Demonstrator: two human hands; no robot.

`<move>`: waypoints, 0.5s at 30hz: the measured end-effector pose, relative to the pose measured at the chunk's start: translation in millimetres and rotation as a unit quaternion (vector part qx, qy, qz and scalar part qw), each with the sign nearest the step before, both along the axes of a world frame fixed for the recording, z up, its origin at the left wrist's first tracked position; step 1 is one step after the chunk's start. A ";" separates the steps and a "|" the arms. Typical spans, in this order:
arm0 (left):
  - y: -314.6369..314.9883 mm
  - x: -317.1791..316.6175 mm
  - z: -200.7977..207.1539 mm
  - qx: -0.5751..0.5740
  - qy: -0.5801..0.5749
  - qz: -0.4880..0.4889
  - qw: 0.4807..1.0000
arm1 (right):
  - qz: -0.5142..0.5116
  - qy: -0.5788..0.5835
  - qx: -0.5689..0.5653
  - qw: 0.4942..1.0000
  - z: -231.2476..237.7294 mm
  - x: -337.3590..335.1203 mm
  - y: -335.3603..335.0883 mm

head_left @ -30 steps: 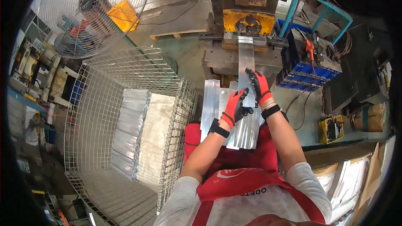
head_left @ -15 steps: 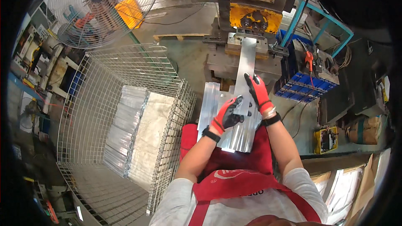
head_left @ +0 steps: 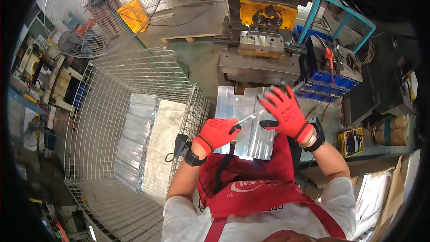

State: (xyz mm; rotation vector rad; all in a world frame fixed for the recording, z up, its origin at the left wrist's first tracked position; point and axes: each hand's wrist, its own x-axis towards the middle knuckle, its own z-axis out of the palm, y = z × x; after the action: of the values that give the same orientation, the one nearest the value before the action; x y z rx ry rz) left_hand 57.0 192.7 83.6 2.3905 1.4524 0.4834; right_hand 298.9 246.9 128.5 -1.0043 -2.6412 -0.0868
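Observation:
Both my hands wear red gloves with black fingertips. My left hand (head_left: 218, 133) is closed at the left side of the metal stack, its thumb and fingers pinching a thin metal strip (head_left: 246, 119). Only a narrow bright edge of that strip shows, pointing toward my right hand. My right hand (head_left: 286, 114) is open, fingers spread, over the right side of the stack. Beneath both lie several silvery metal profiles (head_left: 248, 141), side by side in front of my red apron (head_left: 255, 181). Whether my right fingertips touch metal, I cannot tell.
Ahead stands a press with a metal die block (head_left: 261, 41). To the left is a wire cage (head_left: 134, 69) holding stacked profiles (head_left: 136, 136) and a pale cloth-like sheet (head_left: 162, 143). A large fan (head_left: 105, 0) stands behind it. Blue crates (head_left: 324, 90) with tools sit at right.
The flat strip that reached from my hands onto the die is off it. My left hand has moved left and pinches a strip edge-on; my right hand has let go and spread its fingers.

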 end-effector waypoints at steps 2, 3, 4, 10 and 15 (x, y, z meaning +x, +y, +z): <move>-3.6 6.3 5.3 -0.010 0.016 -0.032 0.999 | 0.011 -0.098 -0.109 0.989 -30.0 7.1 4.7; -6.7 7.6 7.9 -0.007 0.075 -0.020 0.997 | 0.016 -0.105 -0.106 0.989 -38.3 10.3 5.1; -4.9 8.2 13.6 -0.009 0.029 0.007 1.000 | 0.021 -0.112 -0.103 0.988 -45.4 13.6 4.5; 18.8 -11.5 -19.7 -0.055 -0.424 0.184 0.885 | -0.113 0.183 -0.273 0.937 -62.7 19.1 23.5; 16.2 32.8 -75.6 -0.445 -0.667 0.053 0.595 | -0.123 0.580 -0.418 0.688 -97.6 5.4 79.3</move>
State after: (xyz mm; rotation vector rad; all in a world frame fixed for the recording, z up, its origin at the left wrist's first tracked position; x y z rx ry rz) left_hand 89.7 209.0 8.0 0.6212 0.6877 0.9440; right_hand 304.3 326.2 30.9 -1.0628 -1.2460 1.3326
